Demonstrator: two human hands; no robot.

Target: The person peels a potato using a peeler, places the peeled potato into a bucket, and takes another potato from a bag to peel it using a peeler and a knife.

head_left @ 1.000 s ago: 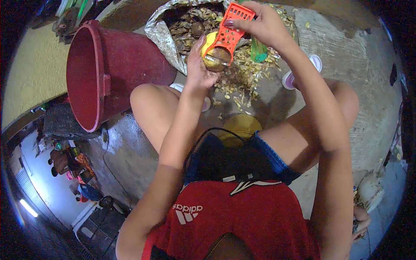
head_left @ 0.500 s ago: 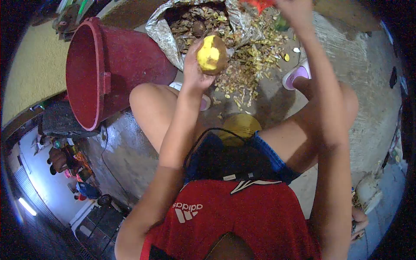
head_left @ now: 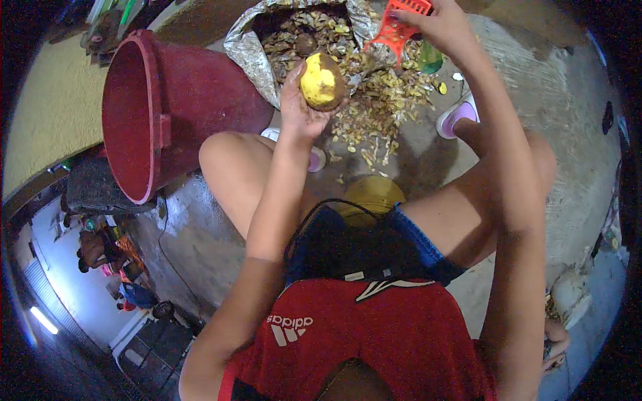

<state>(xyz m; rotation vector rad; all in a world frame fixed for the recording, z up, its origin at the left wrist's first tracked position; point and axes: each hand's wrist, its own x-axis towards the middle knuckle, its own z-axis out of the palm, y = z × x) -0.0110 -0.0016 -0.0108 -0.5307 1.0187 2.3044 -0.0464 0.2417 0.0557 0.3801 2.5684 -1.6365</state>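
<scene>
My left hand point(head_left: 301, 113) is wrapped around a partly peeled potato point(head_left: 319, 81), holding it upright above the floor. Bright yellow flesh shows on its upper left, and brown skin covers the rest. Further up and to the right, my right hand point(head_left: 445, 28) grips an orange-red plastic peeler point(head_left: 399, 33), which is apart from the potato. Beneath both hands lies a heap of yellow and brown peelings point(head_left: 388, 100), spreading from the mouth of a whitish sack point(head_left: 247, 50). A brown, round thing point(head_left: 305, 44) rests among the peelings inside the sack.
A large dark-red tub point(head_left: 200, 87) lies on its side at the left. Near the right foot point(head_left: 458, 120) is a green object point(head_left: 430, 59). A yellow, round-topped object point(head_left: 371, 194) stands between my legs. Other people point(head_left: 97, 247) are in the left background.
My right hand has come lower, bringing the peeler more fully into view. My left hand has shifted and tilted the potato slightly, still holding it.
</scene>
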